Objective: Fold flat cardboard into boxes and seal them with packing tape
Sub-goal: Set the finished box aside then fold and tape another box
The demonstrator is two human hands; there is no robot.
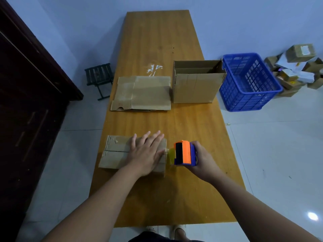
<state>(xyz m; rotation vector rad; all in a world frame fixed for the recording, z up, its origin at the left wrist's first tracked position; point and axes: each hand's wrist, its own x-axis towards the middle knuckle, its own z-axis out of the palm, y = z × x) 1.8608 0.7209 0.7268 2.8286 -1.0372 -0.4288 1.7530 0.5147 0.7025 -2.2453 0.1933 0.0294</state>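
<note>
Dark cabinet (26,102) far left, small black stool (99,79) on the floor beside it. Long wooden table (157,32) down the middle. Near left edge: closed box (115,152), flap seam running across the top. Left hand (146,152) lies flat on the box top, fingers straight, pressing down. Further back, flat cardboard (143,93) lies on the table, with a shiny tape scrap (154,69) just behind it. Just right of the closed box: orange-blue tape dispenser (185,153), yellowish tape reaching the box's right edge. Right hand (202,158) grips the dispenser, fingers wrapped round it. Open box (195,84) stands upright behind, beside the flat cardboard. Blue basket (250,81) on the floor, right of the table. Parcel pile (297,67) far right.
</note>
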